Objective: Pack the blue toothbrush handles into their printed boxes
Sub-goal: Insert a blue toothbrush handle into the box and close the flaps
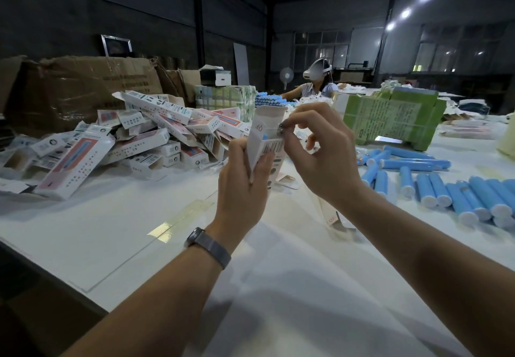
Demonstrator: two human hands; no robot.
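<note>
- The left hand [245, 181] grips a white printed box [266, 145] of thin card, held upright above the middle of the table [139, 217]; its fingers are curled round the lower part.
- The top flap of the box stands open, and a small blue piece of a toothbrush handle [265, 136] shows inside the opening.
- The right hand [320, 156] pinches the upper edge of the box between thumb and bent fingers.
- More blue toothbrush handles [434, 186], smooth round tubes with white end caps, lie in loose rows near the right edge of the table.
- A pile of packed boxes [133, 139], flat and rectangular with pink and white print, lies towards the left far side.
- Green paper-wrapped bundles [390, 117] stand at the far side.
- A dark mesh watch band [207, 246] is on the left wrist.
</note>
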